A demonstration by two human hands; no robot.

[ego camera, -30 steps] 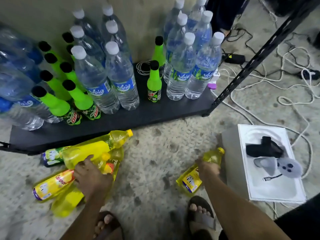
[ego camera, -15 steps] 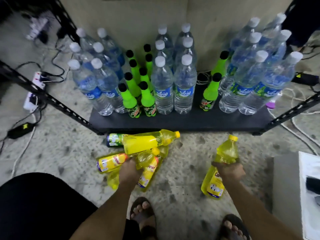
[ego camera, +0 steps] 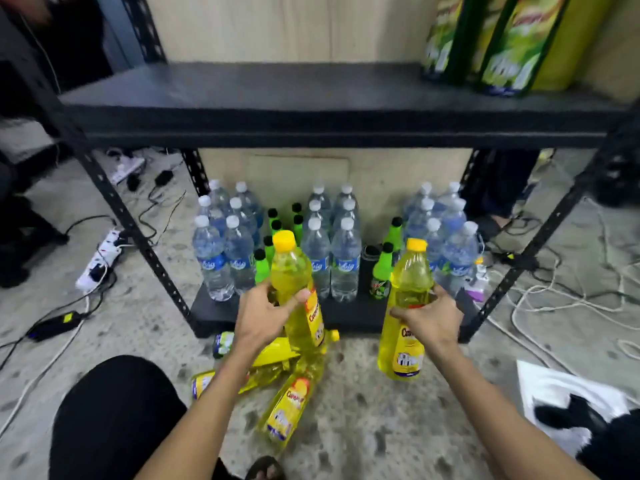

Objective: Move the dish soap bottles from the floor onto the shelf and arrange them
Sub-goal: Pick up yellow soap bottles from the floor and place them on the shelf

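My left hand (ego camera: 265, 317) grips a yellow dish soap bottle (ego camera: 294, 282) upright by its middle, lifted off the floor. My right hand (ego camera: 429, 318) grips a second yellow dish soap bottle (ego camera: 407, 306), also upright and in the air. Both bottles have yellow caps and hang in front of the bottom shelf. Several more yellow soap bottles (ego camera: 285, 407) lie on the floor below my left hand. A black middle shelf (ego camera: 277, 98) runs across the view above, bare on its left and centre.
Water bottles (ego camera: 239, 251) and green soda bottles (ego camera: 382, 271) crowd the bottom shelf (ego camera: 346, 318). Green and yellow packages (ego camera: 502, 43) stand at the middle shelf's right end. Power strips and cables (ego camera: 104, 258) cover the floor on both sides. A white box (ego camera: 554, 396) sits lower right.
Both hands have lifted a soap bottle each off the floor and brought them upright. My view has tilted up, and the middle shelf has come into sight.
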